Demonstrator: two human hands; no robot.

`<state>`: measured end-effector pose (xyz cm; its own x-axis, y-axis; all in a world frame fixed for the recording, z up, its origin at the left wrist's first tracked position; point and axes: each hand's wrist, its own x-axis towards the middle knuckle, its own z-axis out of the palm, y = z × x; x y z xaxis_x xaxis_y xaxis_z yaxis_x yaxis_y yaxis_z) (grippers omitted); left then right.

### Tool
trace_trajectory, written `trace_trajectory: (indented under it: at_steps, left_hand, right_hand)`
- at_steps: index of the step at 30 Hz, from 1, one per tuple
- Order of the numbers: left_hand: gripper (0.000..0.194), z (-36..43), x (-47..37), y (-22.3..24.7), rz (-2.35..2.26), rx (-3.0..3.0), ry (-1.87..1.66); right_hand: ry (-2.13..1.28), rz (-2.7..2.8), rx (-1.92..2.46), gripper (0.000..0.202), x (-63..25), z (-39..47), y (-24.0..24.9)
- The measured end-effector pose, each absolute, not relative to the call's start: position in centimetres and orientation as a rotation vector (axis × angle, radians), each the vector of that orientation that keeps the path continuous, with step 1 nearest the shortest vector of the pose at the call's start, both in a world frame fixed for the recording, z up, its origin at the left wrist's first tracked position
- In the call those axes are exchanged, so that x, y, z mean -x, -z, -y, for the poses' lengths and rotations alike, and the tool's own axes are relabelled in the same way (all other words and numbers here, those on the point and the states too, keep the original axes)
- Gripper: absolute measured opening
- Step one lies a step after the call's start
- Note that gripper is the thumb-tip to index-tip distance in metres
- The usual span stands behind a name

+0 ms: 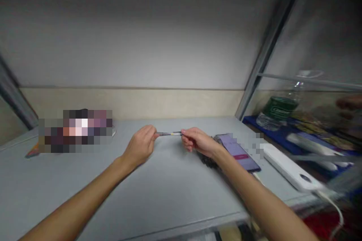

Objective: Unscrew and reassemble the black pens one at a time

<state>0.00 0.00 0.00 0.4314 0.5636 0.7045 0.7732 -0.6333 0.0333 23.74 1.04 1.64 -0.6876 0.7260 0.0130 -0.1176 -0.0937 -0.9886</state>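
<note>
Above the grey desk [169,199], between its side edges, our left hand [141,144] and right hand [200,141] pinched a slim rod [170,134].

slim rod [169,134] | silvery, seemingly yellow-marked | level | held between both hands [141,144] [200,141]

Phone [239,151], likely power bank [287,166] on desk [169,192]

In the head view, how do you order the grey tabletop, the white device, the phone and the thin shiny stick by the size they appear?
1. Grey tabletop
2. White device and phone: too close to rank; phone partly covered
3. Thin shiny stick, between left hand and right hand
</note>
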Motion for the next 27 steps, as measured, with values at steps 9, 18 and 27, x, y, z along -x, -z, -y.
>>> trace_trajectory:
  at_steps: [9,18,27]
  left_hand:
    - [0.023,-0.1,0.3,0.4,1.172,2.492,0.989]
    - [0.024,-0.3,0.5,0.6,1.149,2.593,1.039]
    - [0.023,0.6,-0.5,-0.9,1.001,2.321,0.648]
  right_hand:
    - [-1.673,1.594,0.641,0.037,-23.0,-1.7,-0.2]
    - [-1.753,1.481,0.66,0.036,-22.9,-1.3,-0.4]
    - [-2.172,1.571,0.66,0.039,-23.4,-0.7,-1.3]
